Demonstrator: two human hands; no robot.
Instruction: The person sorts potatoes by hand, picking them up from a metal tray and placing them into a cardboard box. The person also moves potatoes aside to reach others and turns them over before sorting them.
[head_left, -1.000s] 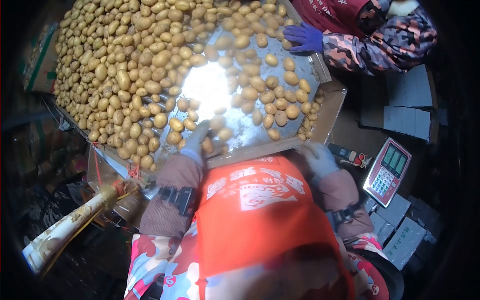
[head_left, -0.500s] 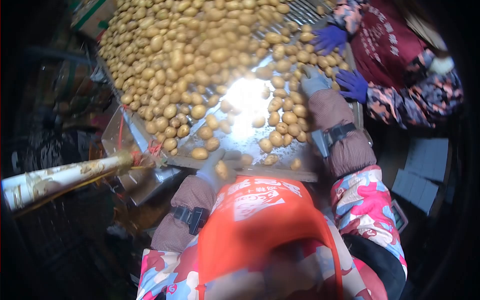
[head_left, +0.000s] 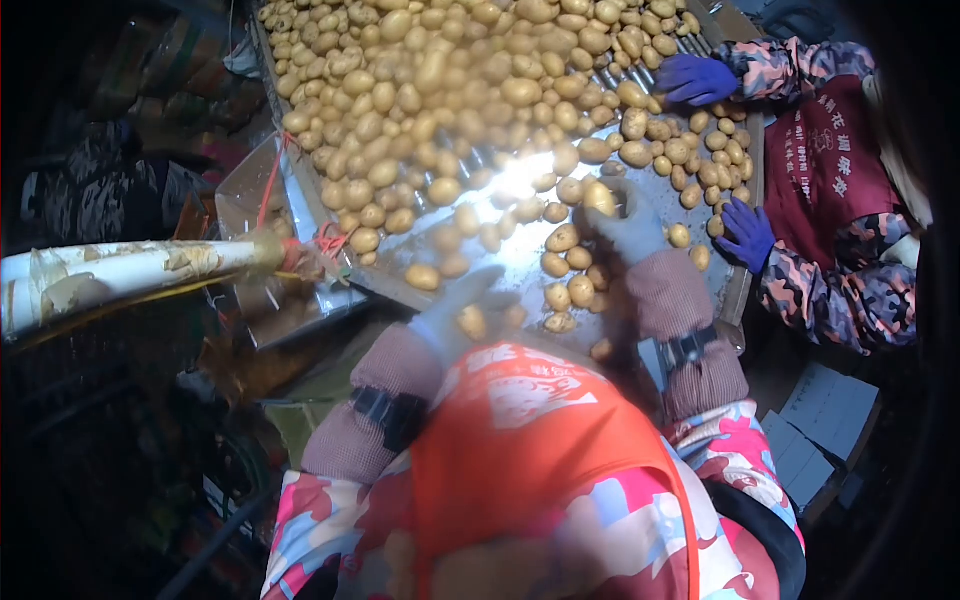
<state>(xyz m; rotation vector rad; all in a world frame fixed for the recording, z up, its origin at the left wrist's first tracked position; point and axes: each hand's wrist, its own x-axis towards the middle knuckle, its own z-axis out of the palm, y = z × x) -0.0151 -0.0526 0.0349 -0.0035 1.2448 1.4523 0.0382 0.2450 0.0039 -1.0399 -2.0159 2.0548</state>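
My left hand [head_left: 452, 308], in a pale grey glove, is at the near edge of the metal sorting table [head_left: 400, 290]. Its fingers are stretched out and blurred, and a potato [head_left: 472, 322] lies beside the palm. Farther up on the right, my gloved right hand [head_left: 632, 228] has its fingers curled round a yellow potato [head_left: 600, 198]. Several loose potatoes [head_left: 580, 290] lie on the metal between my hands. A large heap of potatoes [head_left: 430, 90] covers the far left of the table.
Across the right edge, a co-worker in a maroon apron [head_left: 815, 150] has purple-gloved hands, one glove [head_left: 697, 80] near the rollers, another [head_left: 747, 235] at the rim. A white pole [head_left: 140, 262] juts in from the left. Cardboard sheets [head_left: 825, 415] lie lower right.
The view has shifted, with the table appearing lower and further right. My right hand has moved left from the right-hand edge and now holds a potato. The co-worker's hands have moved apart.
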